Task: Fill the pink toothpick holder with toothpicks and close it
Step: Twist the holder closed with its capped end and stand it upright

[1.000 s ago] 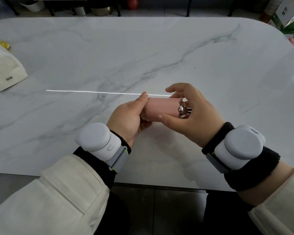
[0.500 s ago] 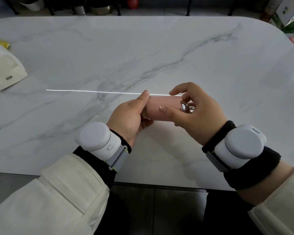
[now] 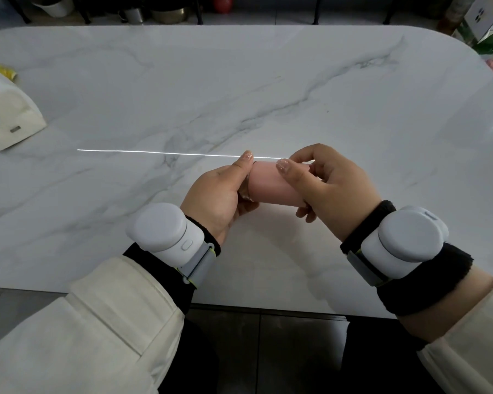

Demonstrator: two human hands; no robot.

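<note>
The right hand (image 3: pixel 333 191) has rolled over the holder's right end, hiding the metal knob seen a moment ago. A marble table (image 3: pixel 239 89) fills the frame, a white pouch (image 3: pixel 9 120) at left. At centre, both hands grasp the pink toothpick holder (image 3: pixel 271 184); the left hand (image 3: pixel 217 194) grips its left end.

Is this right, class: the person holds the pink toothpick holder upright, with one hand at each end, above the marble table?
Not quite. In the head view the pink toothpick holder lies sideways, not upright. The left hand and the right hand do grip its ends above the marble table.
</note>
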